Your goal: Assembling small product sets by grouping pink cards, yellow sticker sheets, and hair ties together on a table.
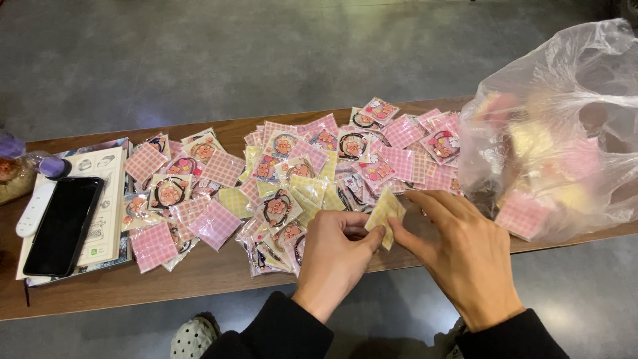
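My left hand (335, 256) and my right hand (465, 256) meet over the front of a brown wooden table (199, 276). Together they pinch one small yellow checked packet (385, 211), the left at its lower left edge, the right at its lower right edge. Just beyond the hands lies a spread-out pile of small pink and yellow checked packets (292, 176), many showing hair ties with cartoon charms. Both sleeves are black.
A clear plastic bag (565, 133) with more packets stands at the table's right end. At the left end a black phone (64, 226) lies on a white booklet (109, 199), beside a white remote-like stick (33, 209). A patterned shoe (193, 338) shows below.
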